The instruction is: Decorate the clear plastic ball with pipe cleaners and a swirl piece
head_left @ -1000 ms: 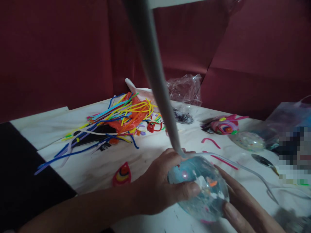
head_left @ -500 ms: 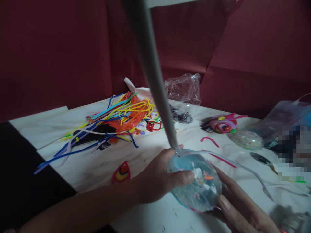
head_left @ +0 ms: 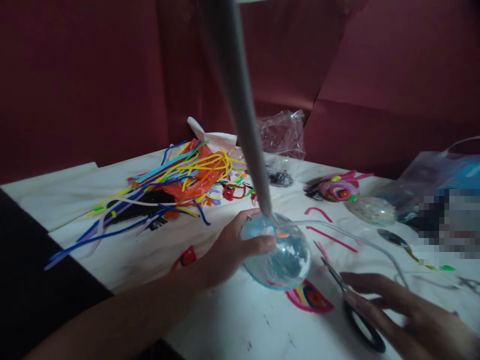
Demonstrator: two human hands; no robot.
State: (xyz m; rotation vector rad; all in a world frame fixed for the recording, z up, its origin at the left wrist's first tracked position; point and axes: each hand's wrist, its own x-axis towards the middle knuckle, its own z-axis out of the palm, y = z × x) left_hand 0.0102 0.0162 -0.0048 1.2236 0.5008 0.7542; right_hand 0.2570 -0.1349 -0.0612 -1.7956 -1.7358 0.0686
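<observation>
My left hand holds a clear, rounded dome-like piece tinged blue, its thumb lying over the near side. White and orange patches show on or through the dome. My right hand grips a pair of scissors with black handles near the pivot, its fingers partly covering them. The blades point up and left toward the dome, apart from it. Between dome and scissors lies an eye-shaped pink, yellow and orange piece. A similar piece is partly hidden behind my left forearm.
A blurred grey rod crosses the view close to the camera; a pale cord runs right from its tip. Colourful strips pile up at left. Behind are a pink decorated piece, another clear dome and plastic wrap.
My right hand has left the dome, moved right and taken hold of the scissors. The dome, in my left hand, has shifted left and up, and an eye-shaped piece now shows below it.
</observation>
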